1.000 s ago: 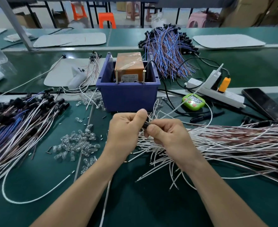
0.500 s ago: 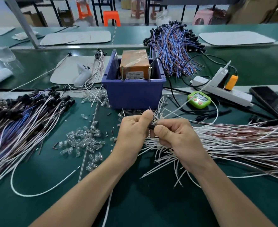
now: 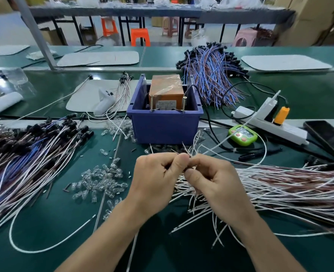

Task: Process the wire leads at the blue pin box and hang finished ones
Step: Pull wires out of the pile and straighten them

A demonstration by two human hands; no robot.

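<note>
two sets of fingers (image 3: 183, 160) meet mid-frame: left hand (image 3: 154, 179) and right hand (image 3: 215, 185) are both curled, thumbs nearly tip to tip, pinching a small dark piece (image 3: 186, 169) btwn them; what part it is, too small to tell. the hands sit over the near end of the loose white wire leads (image 3: 280, 185), which fan out to the right across the green surface (image 3: 44, 242). just beyond the hands stands the blue pin box (image 3: 164, 126), w/ an orange taped block (image 3: 166, 89) inside and two upright screws (image 3: 152, 103) at its front rim. left of the hands: a scatter of clear bulbs (image 3: 101, 179), then a big bundle of black-capped leads (image 3: 24, 154). behind the box, a blue/brown wire bundle (image 3: 211, 75). right of the box: green timer (image 3: 242, 134), white power strip (image 3: 270, 122), dark phone (image 3: 327, 136).
</note>
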